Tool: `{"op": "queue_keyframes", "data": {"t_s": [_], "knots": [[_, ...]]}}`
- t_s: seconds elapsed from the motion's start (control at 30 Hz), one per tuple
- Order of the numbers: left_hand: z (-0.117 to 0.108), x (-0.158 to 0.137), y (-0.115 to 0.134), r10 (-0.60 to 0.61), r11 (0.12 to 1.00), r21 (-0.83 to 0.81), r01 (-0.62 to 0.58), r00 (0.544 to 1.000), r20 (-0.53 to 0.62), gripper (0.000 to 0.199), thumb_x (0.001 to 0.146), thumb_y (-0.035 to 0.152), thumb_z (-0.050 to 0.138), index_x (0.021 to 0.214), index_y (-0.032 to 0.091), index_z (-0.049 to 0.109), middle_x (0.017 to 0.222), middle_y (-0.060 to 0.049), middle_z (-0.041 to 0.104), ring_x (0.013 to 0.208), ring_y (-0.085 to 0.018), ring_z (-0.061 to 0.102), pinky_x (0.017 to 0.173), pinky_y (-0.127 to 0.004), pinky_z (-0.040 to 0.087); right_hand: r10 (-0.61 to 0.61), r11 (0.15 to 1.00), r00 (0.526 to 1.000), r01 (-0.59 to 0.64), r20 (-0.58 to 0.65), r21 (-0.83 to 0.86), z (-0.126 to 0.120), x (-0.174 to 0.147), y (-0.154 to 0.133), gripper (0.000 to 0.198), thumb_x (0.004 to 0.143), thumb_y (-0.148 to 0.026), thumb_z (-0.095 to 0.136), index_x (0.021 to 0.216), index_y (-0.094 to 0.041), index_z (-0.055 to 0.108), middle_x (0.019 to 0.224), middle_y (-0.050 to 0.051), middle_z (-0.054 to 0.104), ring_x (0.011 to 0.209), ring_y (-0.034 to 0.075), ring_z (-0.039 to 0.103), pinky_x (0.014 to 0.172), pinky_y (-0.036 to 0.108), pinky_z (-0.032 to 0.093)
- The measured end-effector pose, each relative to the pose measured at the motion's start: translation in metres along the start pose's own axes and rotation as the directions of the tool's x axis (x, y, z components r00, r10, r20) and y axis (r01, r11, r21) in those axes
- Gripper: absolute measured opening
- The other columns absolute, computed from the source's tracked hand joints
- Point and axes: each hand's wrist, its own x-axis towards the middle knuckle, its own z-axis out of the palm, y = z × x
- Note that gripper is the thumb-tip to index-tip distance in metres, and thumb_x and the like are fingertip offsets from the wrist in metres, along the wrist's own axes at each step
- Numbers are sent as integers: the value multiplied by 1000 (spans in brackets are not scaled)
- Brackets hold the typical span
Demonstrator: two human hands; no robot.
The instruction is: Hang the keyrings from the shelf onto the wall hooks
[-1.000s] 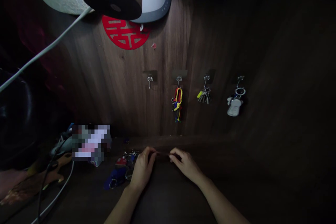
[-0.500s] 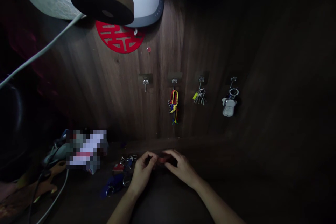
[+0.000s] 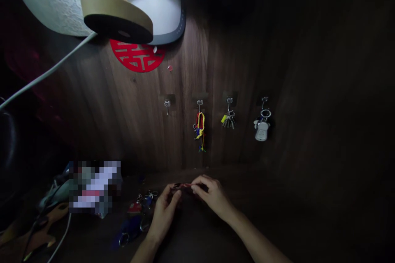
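Between my two hands stretches a thin reddish strap-like piece (image 3: 186, 186) with a dark end on the left; its exact kind is too dim to tell. My left hand (image 3: 164, 213) pinches the dark end between thumb and fingers. The other end is pinched by the fingertips of my right hand (image 3: 212, 194). Just left of my left hand lie a red tag (image 3: 135, 207), some metal clasps (image 3: 150, 194) and a blue item with a ring (image 3: 129, 228) on the dark surface.
On the wooden panel ahead are a bare hook (image 3: 167, 104), red-yellow braided cords (image 3: 200, 125), a key bunch (image 3: 228, 120) and a grey-white figure keychain (image 3: 262, 130). A lamp with a round base (image 3: 119, 16) and cable overhangs at upper left. A pixelated box (image 3: 95, 189) stands left.
My hands have drawn slightly apart, and more of the reddish piece shows between them. The camera view has shifted a little, so the wall things appear lower and further left.
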Motion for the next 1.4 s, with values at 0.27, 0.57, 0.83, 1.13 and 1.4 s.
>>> {"op": "queue_keyframes", "data": {"t_s": [0.27,0.57,0.83,1.13,1.4], "knots": [[2,0,-12,-12,954,298,-30,990,140,29,81,45,51,91,21,62,65,3,56,65,-15,52,64,-23,40,40,995,974,-18,-224,100,-28,42,-1,16,79,-31,55,72,-19,62,61,-1,64,55,12,58,51,20,41],[2,0,-10,-25,948,318,-33,984,178,24,83,39,48,89,21,62,68,3,57,66,-15,52,65,-22,40,9,972,860,113,-511,206,-66,118,-32,17,75,-34,58,72,-18,61,62,1,64,57,14,59,56,24,46],[1,2,-9,-38,955,296,-18,982,183,23,83,38,48,89,21,62,66,3,55,66,-14,51,62,-21,39,118,958,800,63,-588,279,-78,159,-37,19,68,-36,59,66,-17,57,57,-2,59,51,12,56,46,21,45],[1,1,-2,-52,959,282,5,986,159,23,81,38,49,86,21,63,66,3,57,65,-15,52,62,-21,40,155,958,793,24,-589,285,-75,161,-19,24,65,-40,60,62,-18,54,51,-3,55,45,10,52,39,20,42],[0,1,-9,-21,960,279,-28,985,173,23,81,38,49,87,20,63,66,3,57,65,-14,51,62,-21,40,203,951,826,-37,-526,308,-59,133,-3,26,66,-44,58,72,-18,58,58,-2,60,45,11,53,36,20,39]]}}
